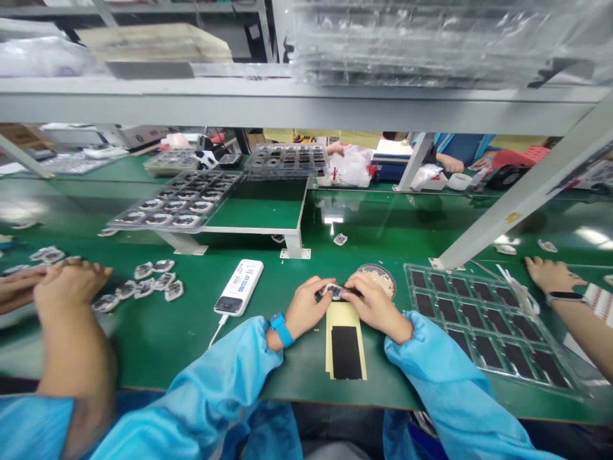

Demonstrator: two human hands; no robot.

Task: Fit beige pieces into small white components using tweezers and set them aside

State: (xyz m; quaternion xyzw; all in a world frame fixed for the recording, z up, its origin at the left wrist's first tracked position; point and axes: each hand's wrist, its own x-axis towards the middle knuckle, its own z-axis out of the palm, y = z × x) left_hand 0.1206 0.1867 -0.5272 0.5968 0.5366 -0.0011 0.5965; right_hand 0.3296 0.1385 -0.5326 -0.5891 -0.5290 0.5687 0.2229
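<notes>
Both my hands meet over the green bench around a small white-and-dark part (335, 292) with a rounded housing. My left hand (306, 308) grips its left side with bent fingers. On its right side, the fingertips of my right hand (376, 303) press against it; whether they also pinch something small I cannot make out. Just below my hands lies a yellow backing sheet (345, 315) with a black rectangular sheet (347, 352) on it. A round dish (383, 278) of small pale pieces stands behind my right hand, partly hidden by it.
A white power bank (239, 287) with a cable lies left. Clear trays hold black rectangles (486, 319) at right and round parts (177, 201) on a raised green stand (268, 204). Loose white parts (146, 283) lie left. Co-workers' hands (71, 281) are on both sides. A slanted post (507, 191) rises right.
</notes>
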